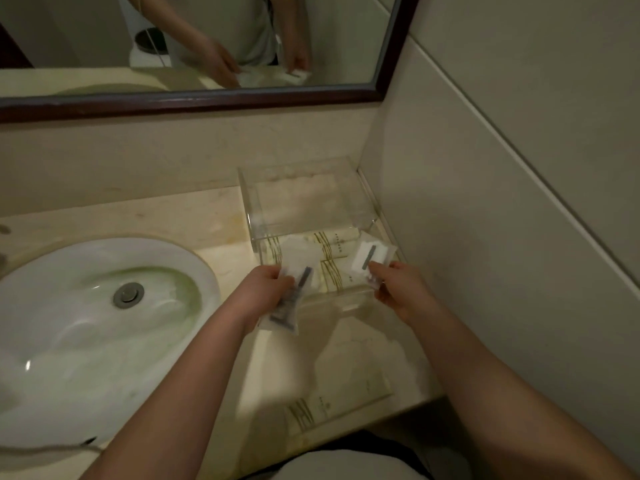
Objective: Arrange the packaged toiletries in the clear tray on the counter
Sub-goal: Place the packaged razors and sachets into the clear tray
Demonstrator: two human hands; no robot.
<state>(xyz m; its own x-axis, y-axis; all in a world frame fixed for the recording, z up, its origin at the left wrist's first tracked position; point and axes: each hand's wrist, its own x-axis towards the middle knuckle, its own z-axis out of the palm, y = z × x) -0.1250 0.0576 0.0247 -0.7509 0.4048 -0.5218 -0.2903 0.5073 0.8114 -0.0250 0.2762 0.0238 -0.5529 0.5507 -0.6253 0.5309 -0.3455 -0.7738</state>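
At the counter's back right corner sits the clear acrylic tray (313, 202), its near half already holding cream boxes with gold stripes (332, 252). The right hand (398, 289) pinches a flat white sachet (372, 256) over the tray's right edge, long axis pointing away, closest to dropping in. The left hand (266, 289) grips a clear packet with a dark item (289, 304) at the near left corner. Another striped box (332, 410) lies at the counter's front edge; the white oval sink (86, 323) is left.

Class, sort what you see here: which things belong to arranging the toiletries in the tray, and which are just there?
Belongs to the job:
clear tray
packet in left hand
packet in right hand
boxed toiletries in the tray
flat box near the counter edge

Just there:
sink
mirror
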